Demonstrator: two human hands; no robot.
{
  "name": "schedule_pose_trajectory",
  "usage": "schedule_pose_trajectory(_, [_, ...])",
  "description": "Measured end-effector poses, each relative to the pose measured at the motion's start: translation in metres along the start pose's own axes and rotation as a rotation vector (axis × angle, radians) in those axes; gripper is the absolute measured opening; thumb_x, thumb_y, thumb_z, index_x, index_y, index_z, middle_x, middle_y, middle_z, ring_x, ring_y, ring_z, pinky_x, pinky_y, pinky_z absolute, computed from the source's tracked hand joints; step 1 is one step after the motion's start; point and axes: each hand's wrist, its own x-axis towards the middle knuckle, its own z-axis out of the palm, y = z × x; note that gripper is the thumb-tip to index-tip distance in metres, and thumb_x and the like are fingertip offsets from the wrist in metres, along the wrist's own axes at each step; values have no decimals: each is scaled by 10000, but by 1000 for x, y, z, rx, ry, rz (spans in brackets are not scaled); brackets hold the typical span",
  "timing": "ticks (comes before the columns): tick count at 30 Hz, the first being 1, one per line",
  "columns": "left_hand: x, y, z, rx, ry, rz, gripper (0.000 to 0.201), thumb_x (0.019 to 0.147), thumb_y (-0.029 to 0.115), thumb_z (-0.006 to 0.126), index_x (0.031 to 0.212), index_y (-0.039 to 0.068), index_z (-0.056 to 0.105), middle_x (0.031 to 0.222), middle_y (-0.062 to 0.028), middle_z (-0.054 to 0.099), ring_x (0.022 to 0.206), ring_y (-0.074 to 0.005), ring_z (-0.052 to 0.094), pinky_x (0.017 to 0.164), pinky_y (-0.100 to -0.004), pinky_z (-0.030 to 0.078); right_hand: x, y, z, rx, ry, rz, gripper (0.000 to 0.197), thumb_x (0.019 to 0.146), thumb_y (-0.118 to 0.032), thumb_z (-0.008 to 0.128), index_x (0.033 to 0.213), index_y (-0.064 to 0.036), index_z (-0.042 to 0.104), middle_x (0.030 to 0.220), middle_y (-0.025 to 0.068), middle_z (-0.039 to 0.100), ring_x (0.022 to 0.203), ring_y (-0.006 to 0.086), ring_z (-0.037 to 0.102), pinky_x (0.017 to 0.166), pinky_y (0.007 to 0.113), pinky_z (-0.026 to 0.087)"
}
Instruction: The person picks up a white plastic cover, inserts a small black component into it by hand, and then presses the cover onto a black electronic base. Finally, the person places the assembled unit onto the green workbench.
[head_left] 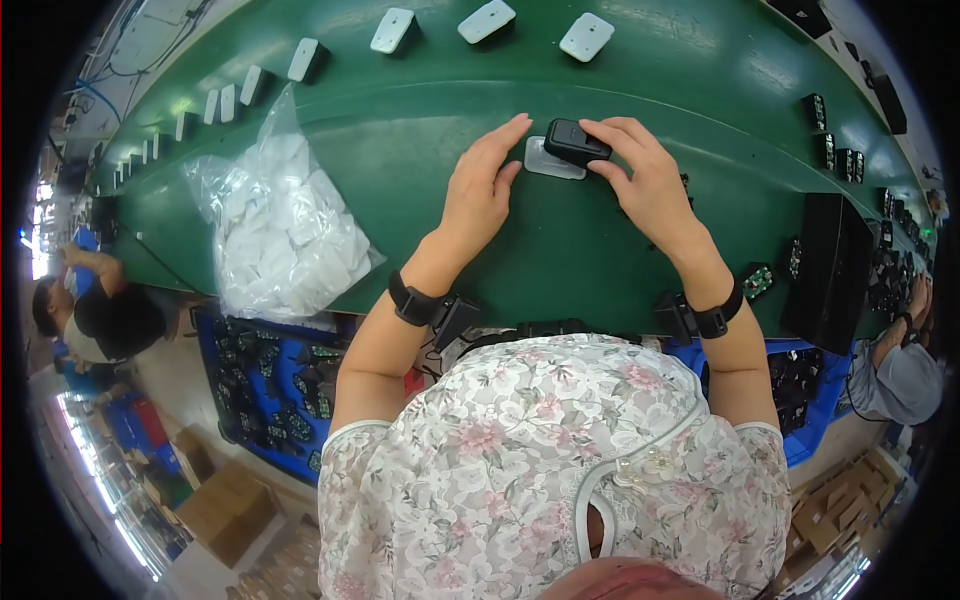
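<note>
A small black plastic housing [572,143] with rounded corners is pinched between the thumb and fingers of my right hand [645,170]. It is tilted over a white rounded plastic cover [548,165], hiding part of that cover's top right; whether the two touch I cannot tell. My left hand [481,180] is beside the cover's left edge, its fingers stretched out and thumb apart, holding nothing. Both hands are over the green worktable [430,130].
To the left lies a clear plastic bag [290,225] full of white covers. White-topped units [395,31] line the far side in a curve. At right stand a black box [830,270] and a small circuit board [757,281]. Blue crates [265,455] flank me; co-workers sit at both sides.
</note>
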Motion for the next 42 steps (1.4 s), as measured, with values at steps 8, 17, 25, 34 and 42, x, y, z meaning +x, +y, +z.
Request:
schedule_pose_trajectory(8, [0, 7, 7, 137, -36, 78, 558, 739, 5, 669, 1263, 89, 496, 1273, -74, 533, 1178, -267, 485, 946, -395, 383, -2, 38, -15, -266, 89, 117, 388, 785, -57, 653, 1161, -95, 565, 1082, 124, 578, 982, 315, 572, 842, 371, 463])
schedule_pose_trajectory(17, [-3, 0, 9, 149, -31, 59, 543, 741, 8, 665, 1254, 82, 504, 1155, -44, 615, 1150, -255, 494, 917, -387, 382, 11, 4, 10, -311, 5, -311, 150, 738, -85, 682, 884, -78, 649, 943, 63, 581, 857, 243, 562, 742, 347, 446])
schedule_pose_trajectory(25, [-3, 3, 7, 147, -18, 30, 554, 751, 7, 653, 1273, 86, 486, 1142, -14, 633, 1159, -234, 492, 930, -373, 380, 24, 13, 26, -288, -97, -371, 130, 729, -65, 668, 853, -81, 632, 836, 36, 543, 752, 227, 526, 661, 345, 428])
schedule_pose_trajectory(34, [-6, 2, 11, 176, -31, 13, 558, 772, 22, 638, 1296, 101, 464, 1174, 23, 623, 1175, -214, 483, 952, -362, 371, 28, 11, 21, -363, -180, -414, 120, 726, -47, 657, 832, -80, 610, 782, 42, 510, 732, 226, 512, 636, 336, 428])
schedule_pose_trajectory(42, [-6, 1, 13, 156, 11, 39, 530, 768, 8, 637, 1269, 88, 484, 1083, -45, 652, 1158, -247, 501, 927, -386, 373, 23, 1, 20, -473, -204, -417, 100, 746, -67, 656, 822, -62, 592, 777, 47, 511, 732, 228, 515, 638, 341, 437])
